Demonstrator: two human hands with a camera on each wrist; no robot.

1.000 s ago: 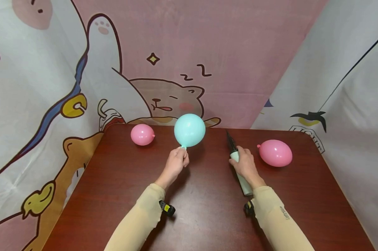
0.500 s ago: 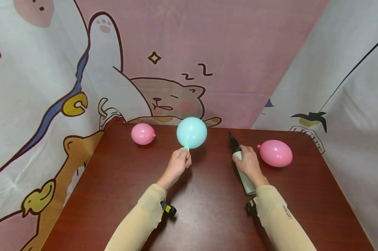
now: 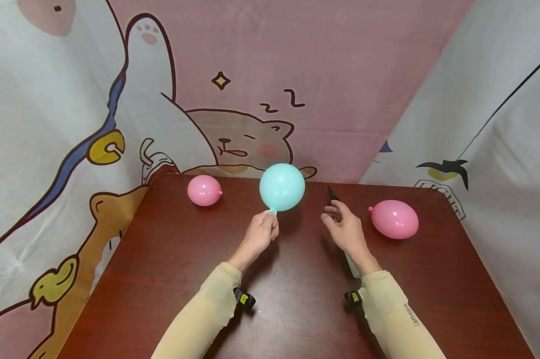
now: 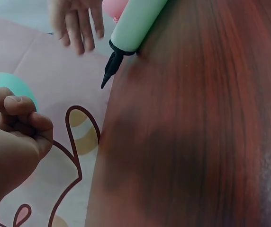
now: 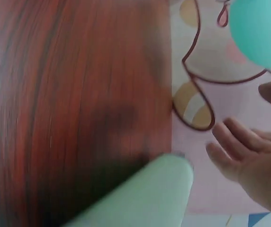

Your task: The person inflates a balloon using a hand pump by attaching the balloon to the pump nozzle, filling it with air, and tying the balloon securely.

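Note:
My left hand [image 3: 260, 233] pinches the neck of an inflated teal balloon [image 3: 282, 187], which stands up above the fingers over the table's far half. To the right, my right hand [image 3: 347, 230] holds nothing; its fingers are spread and loosely bent. Under that hand lies a pale green balloon pump [image 4: 138, 23] with a black nozzle [image 4: 111, 71]. In the head view the hand hides most of the pump's body. The right wrist view shows the fingers apart from the pump [image 5: 145, 194], pointing towards the balloon.
On the brown wooden table [image 3: 292, 309] lie two tied pink balloons: a smaller one [image 3: 204, 190] at the far left, and a larger one [image 3: 394, 219] right of my right hand. A printed cartoon cloth [image 3: 333, 89] hangs behind the table's far edge.
My right hand has let go of the pump and lifted off it, leaving it on the table. The left hand has shifted slightly right with the teal balloon.

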